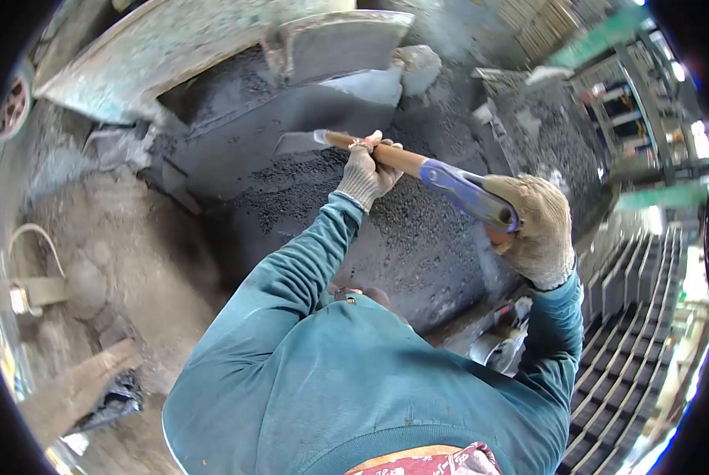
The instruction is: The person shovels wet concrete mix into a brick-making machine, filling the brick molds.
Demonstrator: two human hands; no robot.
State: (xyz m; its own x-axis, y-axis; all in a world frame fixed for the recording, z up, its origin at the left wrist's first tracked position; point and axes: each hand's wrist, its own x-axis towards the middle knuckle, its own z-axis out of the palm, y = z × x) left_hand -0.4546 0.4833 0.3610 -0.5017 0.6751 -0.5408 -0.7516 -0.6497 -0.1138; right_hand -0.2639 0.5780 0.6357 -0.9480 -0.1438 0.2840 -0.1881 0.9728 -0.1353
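Observation:
A shovel [402,158] with a wooden shaft and a blue-purple handle lies across the view, its blade [295,142] at the left over dark, wet-looking gravelly material [291,182]. Around the wooden shaft, near the blade, wraps my left hand [370,172] in a knitted glove whose fingertips are bare. My right hand [536,226], also gloved, closes on the grip at the handle's far end. Both sleeves are teal.
Metal sheets or chutes [343,47] stand at the top, beside a pale chunk [419,70]. Rows of dark blocks [631,317] are at the right. A wooden board [81,388] and black plastic [117,400] lie at the lower left. A wheel [13,107] shows at the upper left.

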